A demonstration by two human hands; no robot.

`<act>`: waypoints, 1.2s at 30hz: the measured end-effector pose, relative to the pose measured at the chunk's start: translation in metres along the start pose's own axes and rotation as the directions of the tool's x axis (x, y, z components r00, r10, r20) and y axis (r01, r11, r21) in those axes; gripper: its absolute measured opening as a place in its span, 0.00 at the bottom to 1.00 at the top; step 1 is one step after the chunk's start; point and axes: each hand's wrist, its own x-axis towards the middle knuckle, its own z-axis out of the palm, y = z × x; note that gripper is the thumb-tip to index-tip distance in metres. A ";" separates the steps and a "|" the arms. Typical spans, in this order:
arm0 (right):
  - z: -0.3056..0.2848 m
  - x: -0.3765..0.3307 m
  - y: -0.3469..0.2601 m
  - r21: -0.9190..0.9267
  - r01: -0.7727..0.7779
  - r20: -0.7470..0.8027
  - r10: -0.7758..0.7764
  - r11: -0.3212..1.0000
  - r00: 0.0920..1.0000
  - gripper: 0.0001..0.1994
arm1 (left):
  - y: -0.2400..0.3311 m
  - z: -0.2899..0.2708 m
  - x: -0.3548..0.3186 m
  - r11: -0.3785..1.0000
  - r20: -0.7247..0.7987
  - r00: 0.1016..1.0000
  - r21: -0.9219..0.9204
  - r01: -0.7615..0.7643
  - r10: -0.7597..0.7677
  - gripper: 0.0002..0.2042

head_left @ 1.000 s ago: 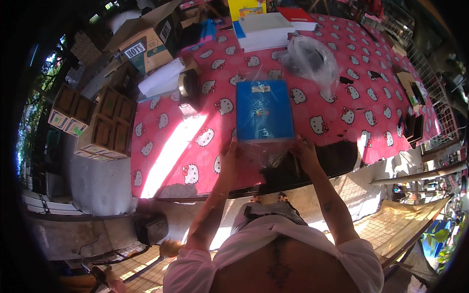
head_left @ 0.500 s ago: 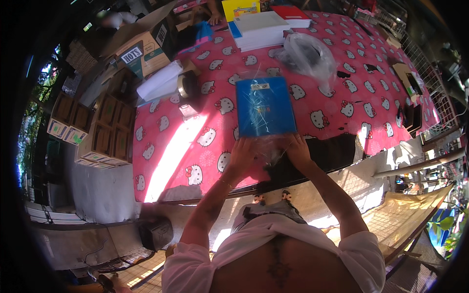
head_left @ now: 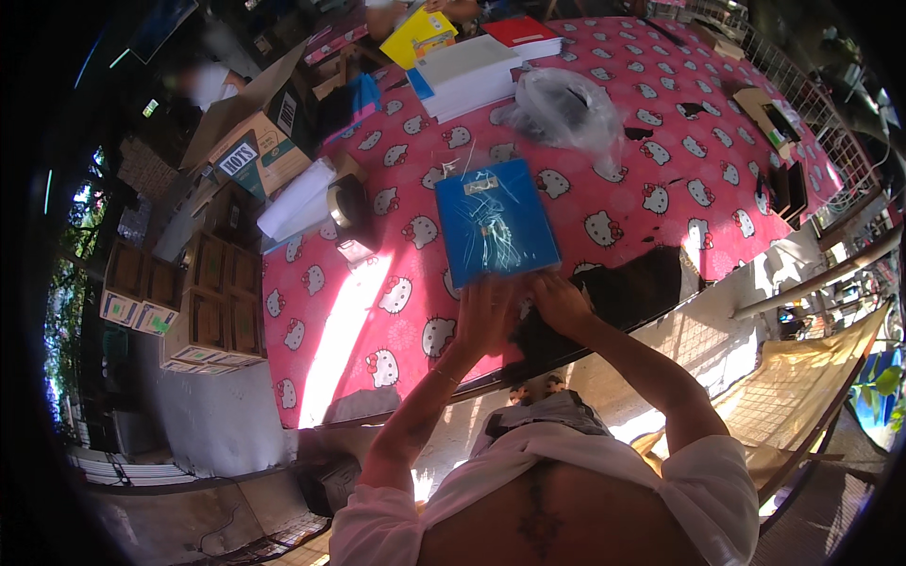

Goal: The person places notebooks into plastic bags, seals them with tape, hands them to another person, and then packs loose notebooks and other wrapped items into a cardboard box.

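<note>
Since the earlier frame, my two hands come closer together along the near edge of the blue book. The whole view also swings round, so table and book both sit more slanted. At the far side, the yellow book now leans at an angle, just beside another person's hand.

Position: the blue book lies flat on the pink tablecloth, directly ahead of me, cover up, with creased, shiny clear film over it.

Orientation: its long axis runs away from me, far end canted a little to the left, near end toward my body. The pale label is near the far short edge.

Left hand: at the middle-left of the near edge; fingers extended forward, close together, somewhat blurred.

Right hand: at the near right corner; fingers bunched together, pointing up and left. Whether either hand pinches the film, I cannot tell.

Surroundings: a crumpled clear bag lies beyond the book to the right; the white stack stands farther off, with red-covered books just behind it. To the left, a white roll lies near an open carton.
</note>
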 end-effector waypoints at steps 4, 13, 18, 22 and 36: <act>-0.024 -0.002 -0.034 -0.109 -0.070 -0.156 0.053 0.992 0.986 0.19 | -0.018 -0.016 0.021 0.982 0.066 0.997 -0.178 0.056 -0.044 0.10; -0.024 0.084 0.006 0.272 0.105 0.120 -0.142 0.957 0.983 0.14 | -0.055 -0.019 0.074 0.912 0.232 0.972 -0.392 0.116 -0.024 0.07; -0.027 0.082 -0.003 0.290 0.000 0.097 -0.029 0.957 0.995 0.16 | -0.059 -0.024 0.081 0.959 0.240 0.966 -0.282 -0.027 0.097 0.06; -0.052 0.088 -0.021 0.074 0.107 -0.130 -0.097 0.992 0.987 0.16 | -0.061 -0.020 0.069 0.945 0.185 0.966 -0.306 -0.119 0.182 0.04; -0.043 0.101 -0.018 -0.019 -0.363 0.064 0.363 0.932 0.930 0.34 | -0.067 -0.015 0.107 0.978 0.583 0.786 0.095 0.185 -0.205 0.28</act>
